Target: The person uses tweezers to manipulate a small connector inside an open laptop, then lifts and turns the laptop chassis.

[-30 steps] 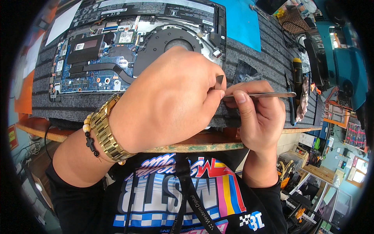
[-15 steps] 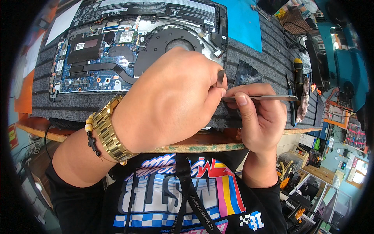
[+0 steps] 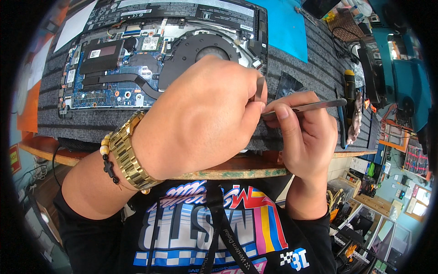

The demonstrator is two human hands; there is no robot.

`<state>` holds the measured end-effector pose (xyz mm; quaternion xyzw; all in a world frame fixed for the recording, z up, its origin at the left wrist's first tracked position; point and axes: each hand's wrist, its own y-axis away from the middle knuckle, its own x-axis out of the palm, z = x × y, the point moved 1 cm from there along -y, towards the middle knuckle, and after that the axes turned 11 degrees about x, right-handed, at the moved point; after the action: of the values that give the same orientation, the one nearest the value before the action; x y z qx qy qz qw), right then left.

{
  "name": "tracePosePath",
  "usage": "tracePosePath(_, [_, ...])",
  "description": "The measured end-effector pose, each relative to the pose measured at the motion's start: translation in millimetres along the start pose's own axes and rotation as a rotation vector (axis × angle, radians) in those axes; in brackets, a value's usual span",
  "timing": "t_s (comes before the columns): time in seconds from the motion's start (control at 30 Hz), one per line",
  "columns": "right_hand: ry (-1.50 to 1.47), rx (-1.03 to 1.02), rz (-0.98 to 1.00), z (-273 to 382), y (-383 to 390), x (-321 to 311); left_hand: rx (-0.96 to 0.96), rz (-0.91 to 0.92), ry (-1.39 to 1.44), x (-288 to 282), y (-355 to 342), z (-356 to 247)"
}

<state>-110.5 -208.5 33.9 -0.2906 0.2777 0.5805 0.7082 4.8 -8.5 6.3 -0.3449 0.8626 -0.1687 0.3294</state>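
Observation:
My left hand (image 3: 200, 109), with a gold watch at the wrist, is closed in a pinch on a small flat dark-grey strip (image 3: 260, 87) whose end sticks up past the fingers. My right hand (image 3: 306, 137) grips slim metal tweezers (image 3: 321, 104) between thumb and fingers. Their tip points left, close to my left fingertips; whether it touches the strip I cannot tell. Beyond my left hand lies an opened laptop (image 3: 109, 77), its blue circuit board, black fan (image 3: 182, 55) and battery (image 3: 169, 11) exposed. My left hand covers part of its near right corner.
A grey striped mat (image 3: 315, 73) covers the wooden bench (image 3: 219, 174). Near the right fingers lies a small dark plastic packet (image 3: 288, 85). A yellow-and-black screwdriver (image 3: 349, 93) and blue-handled pliers (image 3: 341, 118) lie at the right. A blue sheet (image 3: 287, 29) is behind the laptop.
The tweezers have tilted, their right end rising while the tip stays near my left fingertips. My right hand has turned slightly with them. The left hand keeps its pinch and has barely moved.

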Motion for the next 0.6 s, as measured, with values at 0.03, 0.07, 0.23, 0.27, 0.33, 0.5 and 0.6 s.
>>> tracePosePath(0.03, [-0.001, 0.008, 0.002, 0.3, -0.7, -0.5, 0.005, -0.008, 0.007, 0.7, -0.2, 0.4])
tracePosePath(0.07, [-0.002, 0.015, 0.005, 0.3, -1.3, -0.7, 0.005, -0.001, -0.016, 1.1, -0.2, 0.7])
tracePosePath(0.23, [-0.049, 0.037, 0.022, -0.1, -3.5, -0.3, 0.003, -0.011, -0.003, 0.4, 0.0, 0.3])
tracePosePath(0.27, [-0.056, 0.051, 0.027, 0.0, -3.7, -0.6, -0.001, 0.006, -0.032, 0.1, -0.1, 0.1])
tracePosePath(0.33, [-0.056, 0.078, 0.029, 0.3, -3.9, -0.7, -0.013, 0.003, -0.01, 0.3, -0.3, -0.6])
tracePosePath(0.5, [-0.187, 0.13, -0.059, -2.9, -7.2, 7.1, -0.018, -0.017, -0.022, 0.5, -0.3, -1.8])
tracePosePath(0.6, [-0.207, 0.135, -0.062, -3.7, -6.7, 7.6, -0.024, -0.03, -0.028, 0.7, -0.5, -2.0])
